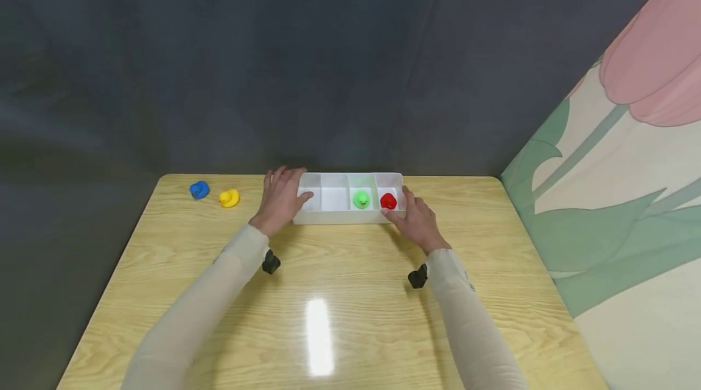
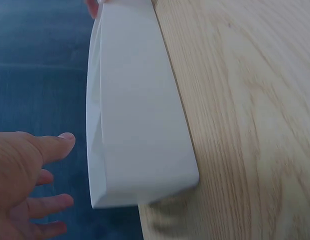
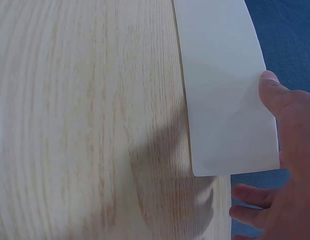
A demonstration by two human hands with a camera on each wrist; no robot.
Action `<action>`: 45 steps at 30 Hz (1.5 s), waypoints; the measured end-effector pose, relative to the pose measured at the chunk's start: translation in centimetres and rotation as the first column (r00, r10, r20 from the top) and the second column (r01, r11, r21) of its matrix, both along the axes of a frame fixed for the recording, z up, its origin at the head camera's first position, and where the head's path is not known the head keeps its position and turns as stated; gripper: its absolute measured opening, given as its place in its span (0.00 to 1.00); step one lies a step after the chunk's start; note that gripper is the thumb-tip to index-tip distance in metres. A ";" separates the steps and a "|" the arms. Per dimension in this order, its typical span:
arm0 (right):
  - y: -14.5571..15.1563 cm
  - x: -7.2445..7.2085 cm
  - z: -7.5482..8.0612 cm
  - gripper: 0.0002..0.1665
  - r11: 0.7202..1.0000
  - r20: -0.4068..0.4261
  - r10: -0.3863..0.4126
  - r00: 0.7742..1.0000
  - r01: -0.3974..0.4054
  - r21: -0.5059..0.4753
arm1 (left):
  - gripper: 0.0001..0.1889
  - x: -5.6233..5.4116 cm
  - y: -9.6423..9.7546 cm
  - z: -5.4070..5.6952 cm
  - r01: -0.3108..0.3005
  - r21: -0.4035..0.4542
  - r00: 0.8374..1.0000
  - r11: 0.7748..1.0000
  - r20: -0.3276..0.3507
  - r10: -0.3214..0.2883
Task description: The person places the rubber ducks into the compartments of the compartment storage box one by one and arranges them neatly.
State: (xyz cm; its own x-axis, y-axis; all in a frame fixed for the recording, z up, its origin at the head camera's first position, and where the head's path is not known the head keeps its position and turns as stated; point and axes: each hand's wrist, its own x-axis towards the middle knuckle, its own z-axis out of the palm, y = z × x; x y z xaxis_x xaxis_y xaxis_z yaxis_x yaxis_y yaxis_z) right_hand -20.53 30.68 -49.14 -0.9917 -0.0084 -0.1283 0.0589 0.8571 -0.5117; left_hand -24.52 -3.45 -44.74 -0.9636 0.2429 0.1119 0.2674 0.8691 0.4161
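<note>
A white divided tray lies along the table's far edge. A light green rubber duck sits in its third compartment from the left and a red one, seemingly also a duck, in the rightmost. My left hand is at the tray's left end, fingers spread; in the left wrist view a gap shows between thumb and rim. At the right front corner, the thumb of my right hand touches the tray's rim. Its index finger lies along the end wall, and the other fingers are loosely extended in the right wrist view.
A blue rubber duck and a yellow rubber duck stand on the wooden table to the left of my left hand. Dark cloth hangs behind the table. A floral curtain is on the right.
</note>
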 end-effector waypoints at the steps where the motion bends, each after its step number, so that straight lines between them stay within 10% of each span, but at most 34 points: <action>1: 0.1 0.0 0.0 0.57 1.000 0.003 -0.003 1.000 0.003 -0.002 | 0.34 -0.1 -0.3 0.0 -0.006 -0.003 1.000 1.000 -0.002 0.006; 45: 0.1 -0.1 -0.3 0.59 0.999 0.013 -0.004 1.000 0.004 -0.041 | 0.29 0.7 -10.7 -3.0 -0.111 -0.053 0.986 0.992 0.123 0.116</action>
